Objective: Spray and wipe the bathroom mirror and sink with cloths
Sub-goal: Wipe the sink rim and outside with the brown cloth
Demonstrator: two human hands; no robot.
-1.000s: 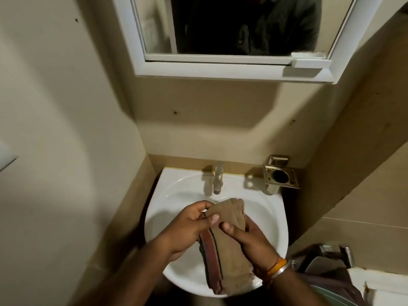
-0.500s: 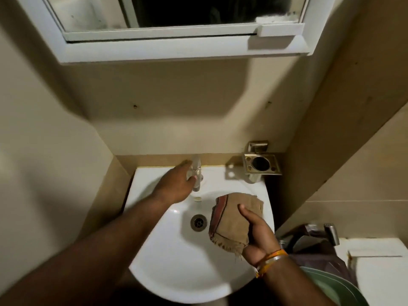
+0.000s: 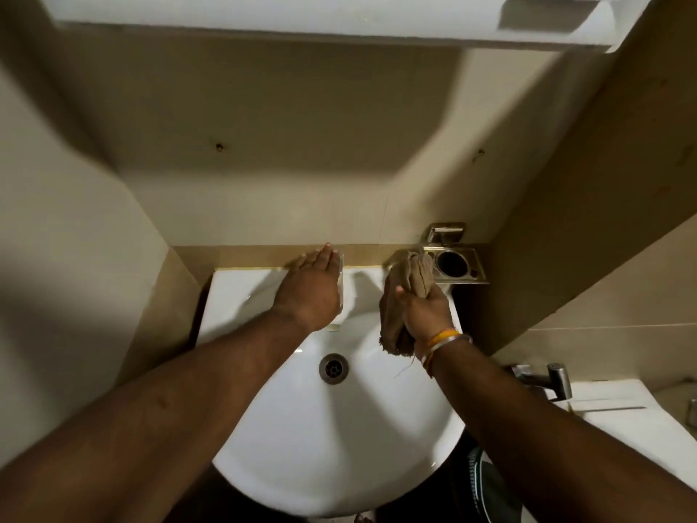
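The head view looks steeply down over a white sink (image 3: pixel 301 447) set into a beige corner, with the round metal drain (image 3: pixel 333 368) sitting in the basin a little toward the far side.

The left hand (image 3: pixel 310 286) reaches to the far rim of the sink, fingers straight and held together, laid flat over the tap (image 3: pixel 341 292), which is almost wholly hidden beneath the palm; only a pale sliver shows along the hand's right edge, so whether the hand presses it or merely rests there cannot be told.

The right hand (image 3: pixel 424 313) is over the far right edge of the sink, its fingers curled tightly round a bunched brown cloth (image 3: pixel 413 275). The upper end of the cloth rises out of the fist and touches or overlaps the left edge of a square metal holder (image 3: pixel 458 266) fixed to the far wall, just right of the sink; the lower frayed end hangs below the fist over the basin. Orange and silver bangles (image 3: pixel 441 343) circle the right wrist.

Along the top edge runs the white underside of the mirror frame (image 3: pixel 301 17); the glass itself is out of sight. At the near right, a metal hand sprayer (image 3: pixel 548 379) lies beside a white surface (image 3: pixel 618 413).
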